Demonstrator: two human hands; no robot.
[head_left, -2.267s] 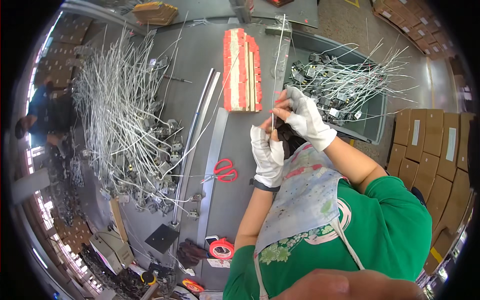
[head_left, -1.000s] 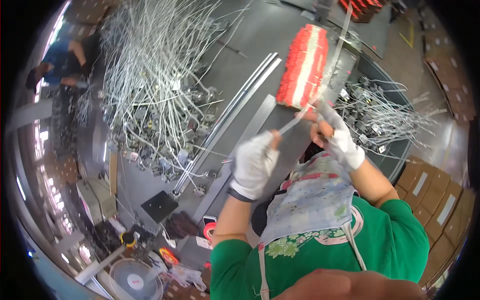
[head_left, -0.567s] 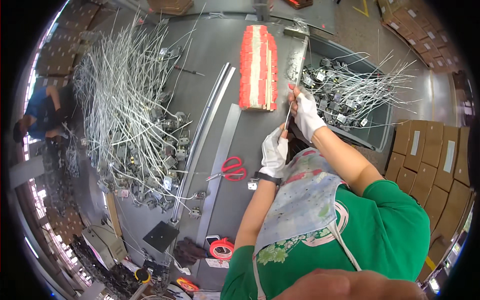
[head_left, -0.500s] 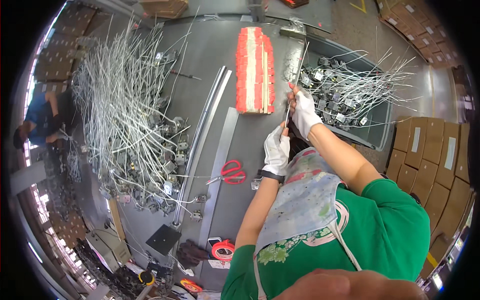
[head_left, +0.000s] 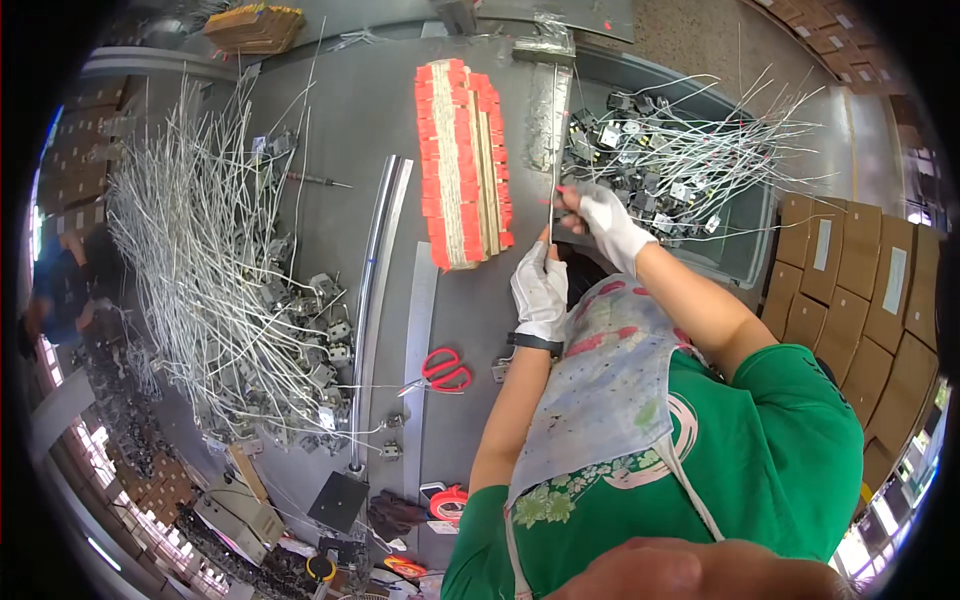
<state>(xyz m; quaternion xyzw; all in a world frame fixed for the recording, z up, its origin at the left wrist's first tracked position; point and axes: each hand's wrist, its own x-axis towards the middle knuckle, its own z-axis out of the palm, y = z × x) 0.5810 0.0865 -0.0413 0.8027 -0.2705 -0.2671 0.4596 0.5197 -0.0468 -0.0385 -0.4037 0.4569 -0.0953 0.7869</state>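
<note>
My left hand [head_left: 541,292], in a white glove with bare fingertips, pinches the lower end of a thin pale wire [head_left: 553,205] at the table's right edge. Up and to the right of it is my right hand [head_left: 608,222], gloved the same way. Its fingers are curled together beside the wire, with a small red spot at the tips; what they grip is hidden. Left of both hands lies a long block [head_left: 460,165] covered in rows of red pieces with cream strips between. A grey bin [head_left: 745,262] of small metal parts with white wires stands beside my right hand.
At left a large heap of white wires [head_left: 215,270] with metal parts covers the table. A shiny metal rail [head_left: 375,280], red-handled scissors [head_left: 444,370], a screwdriver [head_left: 318,180] and a red tape roll [head_left: 447,504] lie about. Cardboard boxes [head_left: 850,290] are stacked at right. Another person [head_left: 65,285] is at far left.
My view has turned, so the table things sit farther left in it. My right hand's fingers have drawn a little away from the wire, while my left hand keeps hold of it.
</note>
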